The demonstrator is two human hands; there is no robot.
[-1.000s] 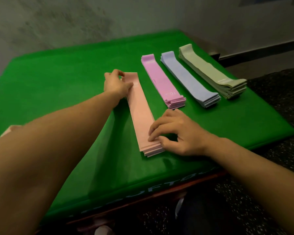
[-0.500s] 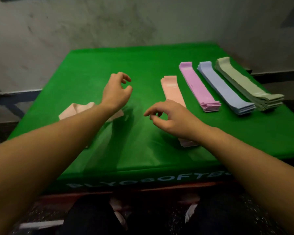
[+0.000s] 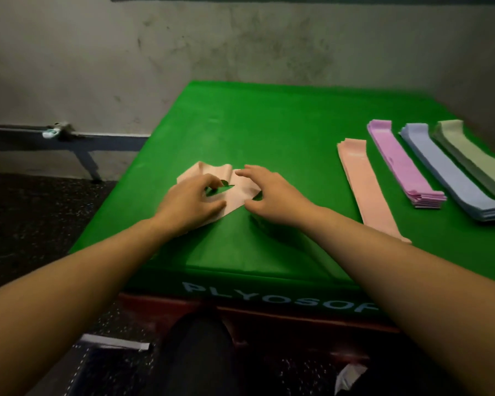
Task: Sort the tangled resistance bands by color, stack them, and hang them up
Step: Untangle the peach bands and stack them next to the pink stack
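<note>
The green box [image 3: 269, 132] fills the space in front of me, its top the landmark for everything else. Along its right side lie four flat stacks side by side: the green stack [image 3: 475, 158] nearest the right edge, then the blue stack [image 3: 452, 172], the purple stack [image 3: 400, 161] and the pink stack [image 3: 366, 181]. Near the box's middle, well apart from the stacks, a loose peach band [image 3: 212, 172] lies crumpled. My left hand [image 3: 189, 204] rests on it with curled fingers pinching it. My right hand [image 3: 272, 192] hovers at its right end, fingers spread and loose.
</note>
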